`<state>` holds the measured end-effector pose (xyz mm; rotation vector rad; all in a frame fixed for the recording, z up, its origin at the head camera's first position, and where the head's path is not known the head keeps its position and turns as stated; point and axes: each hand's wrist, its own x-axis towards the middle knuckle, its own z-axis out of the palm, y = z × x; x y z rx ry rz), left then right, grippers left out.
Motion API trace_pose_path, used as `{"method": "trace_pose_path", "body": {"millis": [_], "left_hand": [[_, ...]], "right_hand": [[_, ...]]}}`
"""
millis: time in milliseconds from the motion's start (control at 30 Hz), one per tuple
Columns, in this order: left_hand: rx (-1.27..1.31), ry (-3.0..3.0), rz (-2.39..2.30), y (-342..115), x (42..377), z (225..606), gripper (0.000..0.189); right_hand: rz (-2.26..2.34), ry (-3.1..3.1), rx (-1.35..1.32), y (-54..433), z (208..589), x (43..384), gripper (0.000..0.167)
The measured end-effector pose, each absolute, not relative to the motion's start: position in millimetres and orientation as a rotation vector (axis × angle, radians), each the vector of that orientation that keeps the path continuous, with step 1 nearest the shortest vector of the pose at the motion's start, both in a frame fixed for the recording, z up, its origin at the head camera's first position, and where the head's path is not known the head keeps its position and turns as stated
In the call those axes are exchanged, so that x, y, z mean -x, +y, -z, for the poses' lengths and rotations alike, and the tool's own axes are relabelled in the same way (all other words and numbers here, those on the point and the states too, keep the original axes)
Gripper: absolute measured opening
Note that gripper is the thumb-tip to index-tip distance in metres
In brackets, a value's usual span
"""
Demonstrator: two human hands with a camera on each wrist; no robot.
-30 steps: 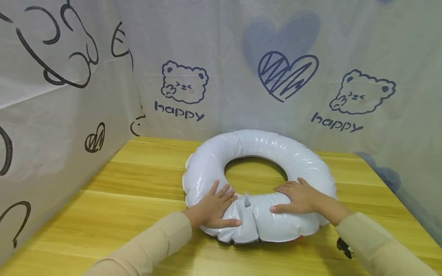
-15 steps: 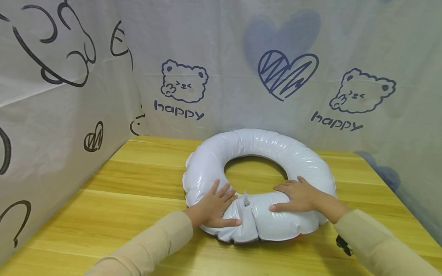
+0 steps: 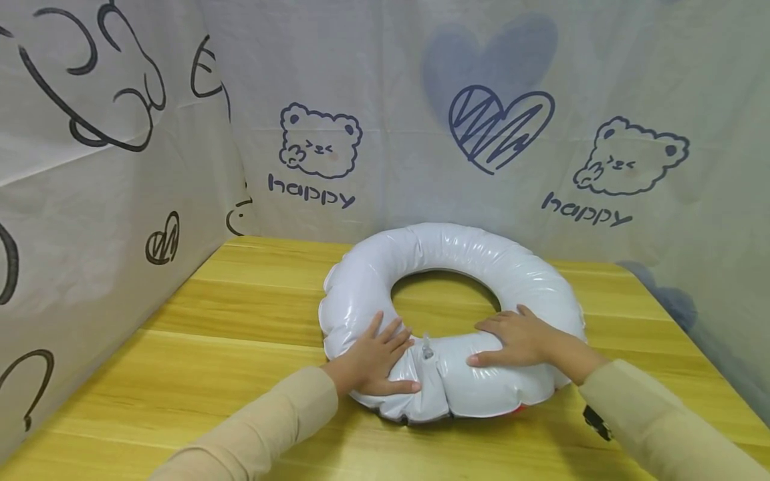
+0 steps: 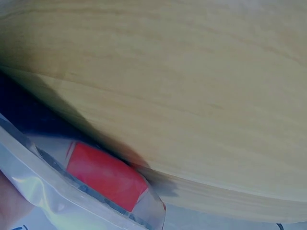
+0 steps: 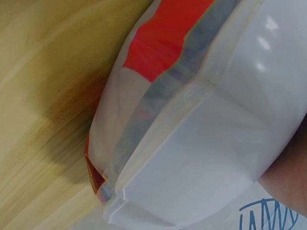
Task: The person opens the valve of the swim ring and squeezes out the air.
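Note:
A white inflatable swim ring lies on the wood-grain table. Its clear air valve stands up on the near side, between my hands. Spread flat on the ring to the left of the valve is my left hand, fingers straight and thumb apart. My right hand rests on top to the right of the valve, fingers extended toward the hole. The wrist views show the ring's side seam and red patches on its underside; only a little of each hand shows there.
Behind the table hangs a pale cloth printed with bears, hearts and "happy". Another cloth wall with black line drawings runs along the left edge. A small black object shows under the right sleeve.
Hardly anything differs. The right hand has shifted very slightly left, and the whole view has drifted a few pixels. Both hands stay on the swim ring.

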<state>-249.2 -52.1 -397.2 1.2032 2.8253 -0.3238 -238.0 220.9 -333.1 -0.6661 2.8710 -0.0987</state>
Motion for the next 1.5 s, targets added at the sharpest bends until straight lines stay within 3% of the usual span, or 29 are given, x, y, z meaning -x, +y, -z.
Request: {"method": "trace_pose_path", "body": {"millis": [1033,1500], "left_hand": [[-1.178,2.796,0.317,-47,254,398,0.084],[-1.168,2.815,0.303,-51,253,400,0.087]], "right_hand": [[0.085,2.848,0.660,217,327,240,0.081],[0.116,2.908,0.753,225,345,232,0.083]]}}
